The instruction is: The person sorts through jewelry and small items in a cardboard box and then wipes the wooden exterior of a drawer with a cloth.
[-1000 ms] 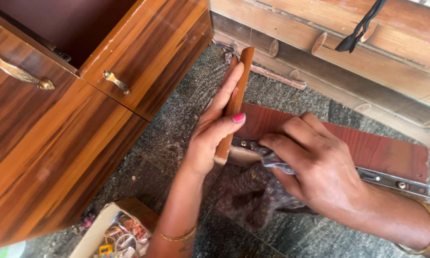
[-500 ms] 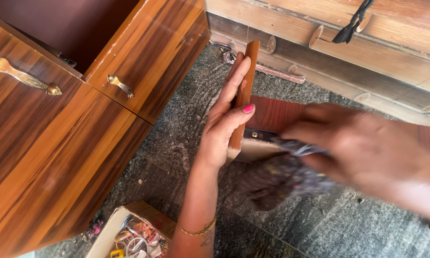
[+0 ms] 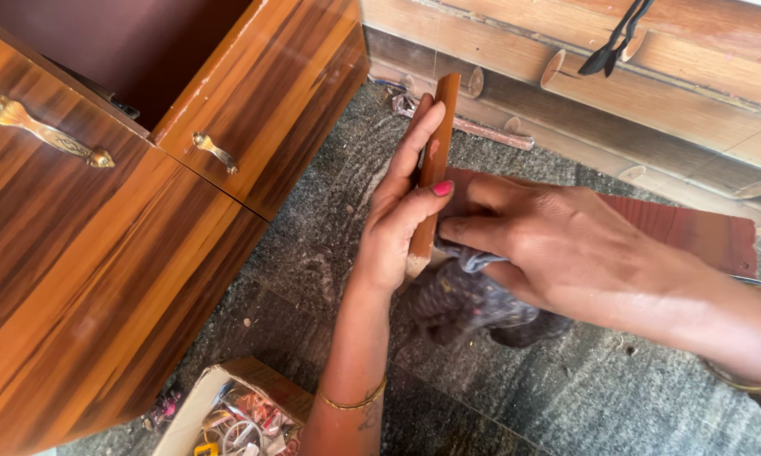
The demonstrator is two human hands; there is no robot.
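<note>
A wooden drawer lies on its side on the grey stone floor, its front panel standing on edge and its red-brown side board stretching right. My left hand grips the front panel, palm flat against its outer face, thumb hooked over the edge. My right hand presses a dark patterned cloth against the drawer's side, close to the front panel. The metal slide rail is mostly hidden under my right hand and arm.
A brown wooden cabinet with brass handles fills the left, one compartment gaping at the top. A cardboard box of small hardware sits at the bottom. Wooden wall panelling runs behind, with a black cord hanging.
My right hand has swept the cloth leftward along the drawer's side, back up against the front panel. My left hand keeps its hold on the panel.
</note>
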